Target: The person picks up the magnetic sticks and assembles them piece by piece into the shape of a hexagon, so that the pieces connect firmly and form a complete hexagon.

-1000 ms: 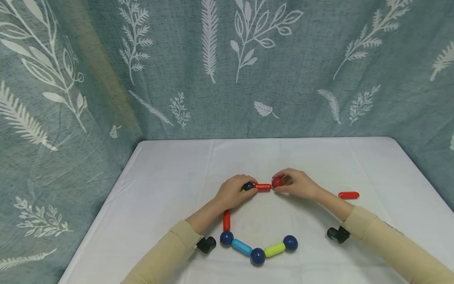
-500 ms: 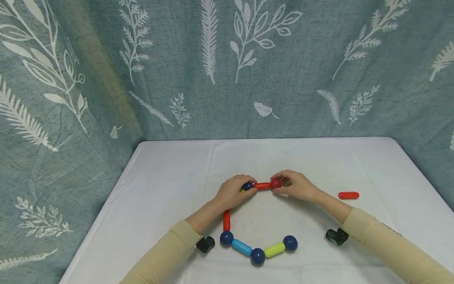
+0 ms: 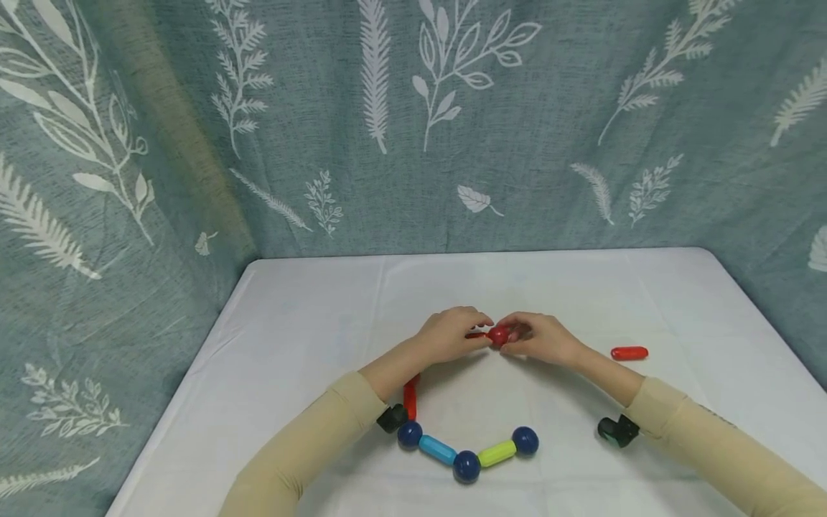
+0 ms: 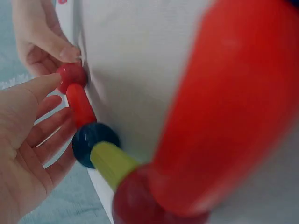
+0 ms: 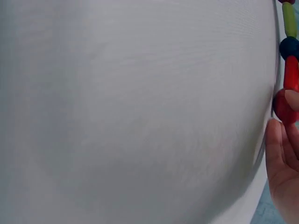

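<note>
Thumb and fingers of my right hand [image 3: 541, 337] pinch a red ball [image 3: 497, 336] at the far side of a chain of toy balls and rods. A red rod [image 4: 81, 106] joins that ball to a dark blue ball [image 4: 88, 145], followed by a yellow-green rod [image 4: 111, 161] and another red ball [image 4: 140, 198]. My left hand [image 3: 452, 334] reaches over this stretch, hiding much of it in the head view. In the left wrist view its thumb tip meets the pinched ball, while the other fingers stay loosely extended beside the rod.
Nearer the front, the chain runs through a light blue rod [image 3: 438, 449] and a yellow-green rod [image 3: 497, 453] to a dark blue end ball [image 3: 525, 441]. A loose red rod [image 3: 629, 353] lies right on the white-covered table [image 3: 310, 309]. A patterned curtain [image 3: 400, 194] hangs behind.
The right hand has brought the red ball left against the red rod's end. My left hand has left the dark blue ball and moved right along the rod to the red ball.
</note>
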A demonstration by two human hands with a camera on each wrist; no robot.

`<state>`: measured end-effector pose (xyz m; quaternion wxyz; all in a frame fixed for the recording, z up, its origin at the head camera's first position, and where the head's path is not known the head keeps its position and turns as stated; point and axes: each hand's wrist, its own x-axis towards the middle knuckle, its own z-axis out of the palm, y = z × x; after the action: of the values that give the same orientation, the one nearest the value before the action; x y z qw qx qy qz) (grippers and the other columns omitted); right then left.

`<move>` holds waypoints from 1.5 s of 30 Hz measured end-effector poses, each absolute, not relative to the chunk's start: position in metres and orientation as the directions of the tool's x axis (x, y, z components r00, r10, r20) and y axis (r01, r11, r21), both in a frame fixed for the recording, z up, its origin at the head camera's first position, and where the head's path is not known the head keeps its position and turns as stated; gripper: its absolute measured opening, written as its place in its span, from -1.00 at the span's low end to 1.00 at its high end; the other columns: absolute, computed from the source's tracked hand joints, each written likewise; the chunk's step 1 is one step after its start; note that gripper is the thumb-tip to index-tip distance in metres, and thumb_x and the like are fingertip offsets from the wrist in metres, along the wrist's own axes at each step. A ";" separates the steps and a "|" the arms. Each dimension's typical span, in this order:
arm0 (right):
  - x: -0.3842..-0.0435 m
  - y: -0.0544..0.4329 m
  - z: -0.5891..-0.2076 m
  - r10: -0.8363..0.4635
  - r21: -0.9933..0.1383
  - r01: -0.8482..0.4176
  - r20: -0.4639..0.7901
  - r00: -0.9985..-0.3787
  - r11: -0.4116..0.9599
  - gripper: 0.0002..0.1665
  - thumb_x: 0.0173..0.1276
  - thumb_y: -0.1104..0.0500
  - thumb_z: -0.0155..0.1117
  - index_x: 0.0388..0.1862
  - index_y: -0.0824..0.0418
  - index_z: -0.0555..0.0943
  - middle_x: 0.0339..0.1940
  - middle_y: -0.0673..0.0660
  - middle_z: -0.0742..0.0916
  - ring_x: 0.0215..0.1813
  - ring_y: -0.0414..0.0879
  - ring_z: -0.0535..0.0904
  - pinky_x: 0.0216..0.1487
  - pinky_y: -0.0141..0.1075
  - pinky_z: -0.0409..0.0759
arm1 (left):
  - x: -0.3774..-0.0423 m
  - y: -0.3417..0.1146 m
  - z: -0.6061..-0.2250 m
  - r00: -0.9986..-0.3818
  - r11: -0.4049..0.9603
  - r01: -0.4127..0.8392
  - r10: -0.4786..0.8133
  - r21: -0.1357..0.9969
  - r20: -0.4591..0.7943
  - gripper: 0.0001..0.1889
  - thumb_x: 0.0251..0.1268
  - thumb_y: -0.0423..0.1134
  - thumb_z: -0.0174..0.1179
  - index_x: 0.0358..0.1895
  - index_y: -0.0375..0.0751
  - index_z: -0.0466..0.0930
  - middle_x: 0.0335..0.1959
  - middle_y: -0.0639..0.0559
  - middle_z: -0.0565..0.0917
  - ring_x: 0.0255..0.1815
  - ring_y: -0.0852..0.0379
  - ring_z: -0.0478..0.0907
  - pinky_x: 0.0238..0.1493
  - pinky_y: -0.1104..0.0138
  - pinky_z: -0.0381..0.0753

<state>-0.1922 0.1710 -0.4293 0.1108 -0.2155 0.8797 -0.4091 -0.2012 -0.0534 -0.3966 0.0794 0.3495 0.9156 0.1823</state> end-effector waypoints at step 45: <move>-0.163 0.296 -0.397 -0.382 -0.444 -0.275 -0.171 -0.908 0.853 -0.70 0.10 0.37 0.42 -0.16 0.34 0.61 -0.23 0.15 0.67 -0.18 0.05 0.55 -0.15 -0.04 0.56 | -0.203 -0.053 -0.420 -0.742 0.613 0.540 0.671 0.578 -0.018 -0.60 0.39 -0.22 0.20 0.27 -0.07 0.52 0.11 0.03 0.64 0.09 0.14 0.56 0.14 0.31 0.48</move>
<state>-0.1631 0.2960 -0.3973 0.1276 -0.1724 0.9540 -0.2096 -0.2027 -0.0535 -0.4202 0.1170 0.3399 0.8903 0.2797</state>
